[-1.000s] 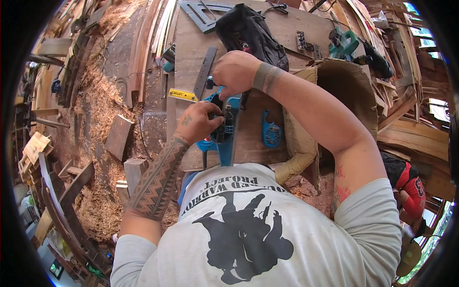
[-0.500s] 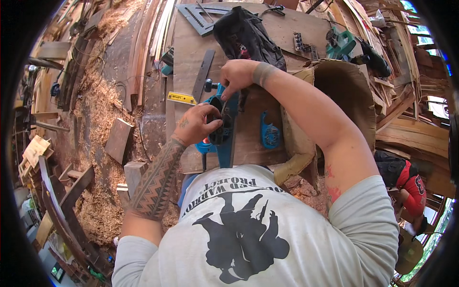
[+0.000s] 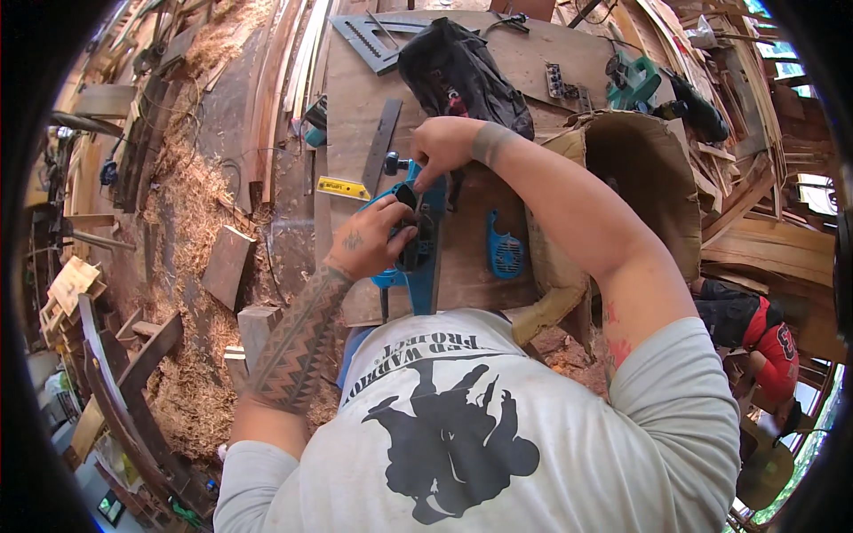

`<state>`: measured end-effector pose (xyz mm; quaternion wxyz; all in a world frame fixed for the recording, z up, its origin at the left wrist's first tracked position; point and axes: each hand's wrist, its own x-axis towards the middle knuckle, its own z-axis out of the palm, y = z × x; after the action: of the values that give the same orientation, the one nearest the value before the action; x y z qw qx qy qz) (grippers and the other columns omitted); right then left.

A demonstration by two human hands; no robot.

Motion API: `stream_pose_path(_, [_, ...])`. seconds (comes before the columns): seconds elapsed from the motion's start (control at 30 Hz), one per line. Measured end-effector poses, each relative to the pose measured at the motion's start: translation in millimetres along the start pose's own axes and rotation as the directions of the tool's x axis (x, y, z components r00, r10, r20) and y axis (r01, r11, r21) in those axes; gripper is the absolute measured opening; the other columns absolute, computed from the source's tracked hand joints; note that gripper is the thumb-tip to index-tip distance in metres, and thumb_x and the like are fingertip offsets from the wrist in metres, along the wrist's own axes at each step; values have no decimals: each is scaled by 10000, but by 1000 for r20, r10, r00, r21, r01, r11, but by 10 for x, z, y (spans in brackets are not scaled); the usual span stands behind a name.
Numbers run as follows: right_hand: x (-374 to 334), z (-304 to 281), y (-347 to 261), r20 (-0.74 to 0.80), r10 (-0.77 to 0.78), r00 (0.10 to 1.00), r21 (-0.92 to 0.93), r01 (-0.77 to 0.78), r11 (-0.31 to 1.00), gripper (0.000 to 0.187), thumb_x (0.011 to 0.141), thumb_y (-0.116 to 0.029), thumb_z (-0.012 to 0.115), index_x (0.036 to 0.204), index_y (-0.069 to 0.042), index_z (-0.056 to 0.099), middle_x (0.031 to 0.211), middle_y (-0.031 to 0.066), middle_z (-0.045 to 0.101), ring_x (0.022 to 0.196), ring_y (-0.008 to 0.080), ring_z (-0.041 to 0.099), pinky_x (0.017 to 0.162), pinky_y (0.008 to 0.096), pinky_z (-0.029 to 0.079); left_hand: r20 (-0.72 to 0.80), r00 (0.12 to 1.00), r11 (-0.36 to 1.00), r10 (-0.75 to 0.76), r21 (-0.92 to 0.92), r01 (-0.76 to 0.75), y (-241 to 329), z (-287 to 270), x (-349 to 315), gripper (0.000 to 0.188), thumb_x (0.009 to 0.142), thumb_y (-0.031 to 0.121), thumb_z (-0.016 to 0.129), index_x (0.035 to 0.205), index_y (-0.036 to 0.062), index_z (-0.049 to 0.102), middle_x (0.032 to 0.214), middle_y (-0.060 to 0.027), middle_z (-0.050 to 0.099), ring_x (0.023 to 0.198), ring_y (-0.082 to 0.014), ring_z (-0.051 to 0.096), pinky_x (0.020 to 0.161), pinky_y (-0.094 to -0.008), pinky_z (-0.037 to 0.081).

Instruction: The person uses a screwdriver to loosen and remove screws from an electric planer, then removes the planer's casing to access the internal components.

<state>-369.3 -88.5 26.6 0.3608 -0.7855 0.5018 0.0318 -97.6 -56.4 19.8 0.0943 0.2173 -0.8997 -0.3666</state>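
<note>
A blue electric hand planer [image 3: 426, 282] lies on the worktable close to my body, its black inner parts exposed along one side. My left hand [image 3: 371, 238] comes from the left with its fingers and thumb closed round a black part of the planer. Bent down over the planer's far end is my right hand [image 3: 442, 144], fingers curled together; whatever is between its fingertips is hidden. A vented blue cover [image 3: 504, 244] rests on the table to the right of the planer. Just beyond my left hand lies a yellow level [image 3: 343, 187] beside a dark metal strip [image 3: 380, 147].
An open cardboard box [image 3: 553, 306] stands right of the table. Farther back on the plywood tabletop [image 3: 555, 53] are a black bag [image 3: 462, 71], a metal square [image 3: 362, 44] and a green power tool [image 3: 633, 82]. Wood shavings [image 3: 200, 373] cover the floor leftward. A person in red [image 3: 771, 346] is at far right.
My view has shifted slightly. Both hands stay at the planer, the left fingers moving a little farther over its black part.
</note>
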Motion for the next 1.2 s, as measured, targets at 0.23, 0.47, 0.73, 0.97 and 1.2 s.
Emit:
stream_pose_path(0.23, [-93,-79,-295,-90,-56,994,-207,36,978,451,740,-493,868,791,-53,784,751,166,718,786,356,718,746,477,536,6,1000,999,0,-34,0,14,-1,-24,195,972,198,716,1115,74,667,1051,-140,639,971,-387,662,828,-472,539])
stream_pose_path(0.47, [-241,-34,-547,-242,-213,947,-439,89,894,424,713,-472,856,845,-71,814,874,163,769,895,378,742,835,483,571,-19,999,999,40,-31,-40,-30,38,-37,199,972,186,718,1122,65,668,1048,-143,635,979,-389,661,828,-469,541])
stream_pose_path(0.73, [-96,-88,-431,-175,-233,957,-383,152,911,438,697,-501,843,748,-70,783,748,154,712,814,384,708,793,491,540,-35,998,996,49,-76,-51,-67,64,-36,194,974,155,708,1130,53,653,1055,-160,624,999,-399,649,843,-466,536])
stream_pose_path(0.97, [-168,-198,-476,-237,-172,956,-343,83,936,467,684,-517,860,723,-63,762,758,155,720,815,388,714,747,500,545,-57,998,992,35,-117,-42,-86,120,-79,216,983,154,698,1152,36,632,1065,-172,613,1030,-406,632,873,-457,519])
stream_pose_path(1.2, [-101,-66,-185,-187,-144,972,-222,101,970,491,714,-540,869,728,-61,759,727,165,710,768,380,713,714,500,536,-29,999,990,23,-139,-27,-55,80,-47,200,995,149,680,1152,33,633,1074,-181,613,1043,-416,620,896,-451,516])
